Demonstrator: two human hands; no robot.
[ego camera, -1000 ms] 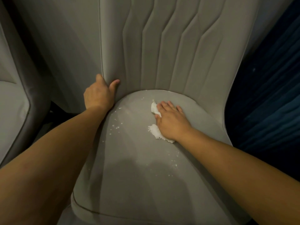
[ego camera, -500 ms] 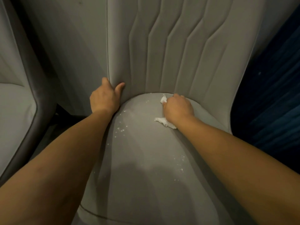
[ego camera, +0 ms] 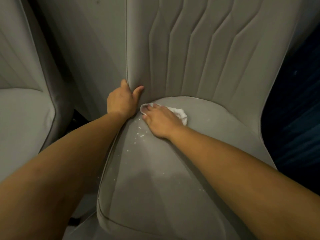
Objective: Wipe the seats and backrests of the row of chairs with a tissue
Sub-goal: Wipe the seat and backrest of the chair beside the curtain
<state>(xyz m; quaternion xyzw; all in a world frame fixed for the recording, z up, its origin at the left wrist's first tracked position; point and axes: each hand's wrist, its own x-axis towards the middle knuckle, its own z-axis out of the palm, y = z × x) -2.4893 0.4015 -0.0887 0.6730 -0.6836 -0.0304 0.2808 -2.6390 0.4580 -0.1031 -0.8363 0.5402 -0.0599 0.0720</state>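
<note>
A grey upholstered chair fills the view, its seat [ego camera: 164, 179] below and its ribbed backrest [ego camera: 216, 54] above. My right hand [ego camera: 161, 120] lies flat on a crumpled white tissue [ego camera: 180, 112] and presses it onto the back left of the seat, close to the crease under the backrest. White tissue crumbs [ego camera: 139, 135] are scattered on the seat just below that hand. My left hand [ego camera: 122, 101] grips the left edge of the backrest, thumb in front and fingers behind it.
A second grey chair [ego camera: 22, 118] stands close on the left, with a dark gap [ego camera: 76, 116] between the two. A dark blue curtain or wall [ego camera: 297, 110] runs along the right side of the chair.
My right hand slid the tissue from the middle back of the seat leftwards, up to my left hand, and its fingers flattened out. My left hand kept its grip on the backrest edge.
</note>
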